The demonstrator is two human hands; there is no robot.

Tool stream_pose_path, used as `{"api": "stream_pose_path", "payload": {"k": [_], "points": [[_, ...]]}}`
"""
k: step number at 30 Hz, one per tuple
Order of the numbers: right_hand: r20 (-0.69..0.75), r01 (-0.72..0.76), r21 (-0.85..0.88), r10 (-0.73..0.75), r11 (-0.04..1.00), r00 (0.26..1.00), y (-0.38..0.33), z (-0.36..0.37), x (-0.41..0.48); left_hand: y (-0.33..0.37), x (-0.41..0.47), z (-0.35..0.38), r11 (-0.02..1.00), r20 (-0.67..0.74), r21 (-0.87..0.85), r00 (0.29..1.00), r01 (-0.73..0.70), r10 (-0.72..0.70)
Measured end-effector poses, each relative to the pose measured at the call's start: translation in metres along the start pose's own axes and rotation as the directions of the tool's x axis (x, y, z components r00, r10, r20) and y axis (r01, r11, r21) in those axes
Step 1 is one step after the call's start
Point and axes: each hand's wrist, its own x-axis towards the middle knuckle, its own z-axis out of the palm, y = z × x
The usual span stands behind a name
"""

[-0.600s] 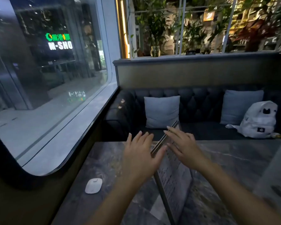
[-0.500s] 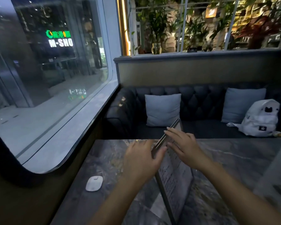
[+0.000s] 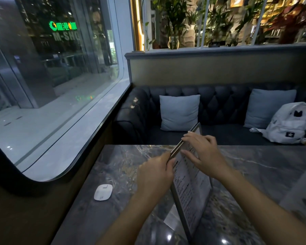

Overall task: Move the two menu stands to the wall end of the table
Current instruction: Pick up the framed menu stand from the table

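Both hands, left hand (image 3: 155,171) and right hand (image 3: 204,152), grip the menu stand (image 3: 191,190), its print unreadable, right of the white puck (image 3: 103,192).

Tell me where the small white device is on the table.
In the head view, the white device lies on the table, on its window side, left of the left hand.

Grey-veined marble table (image 3: 254,165); white backpack (image 3: 288,121); 2 pale-blue cushions (image 3: 179,112); dark tufted sofa (image 3: 224,101).
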Motion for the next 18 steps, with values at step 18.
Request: {"api": "stream_pose_path", "payload": {"k": [18], "points": [[-0.092,-0.085,-0.212,0.067,0.974,0.993,-0.018,-0.009,-0.002,-0.035,0.041,-0.003,0.999,0.031,-0.031,0.999,0.033,-0.032]]}}
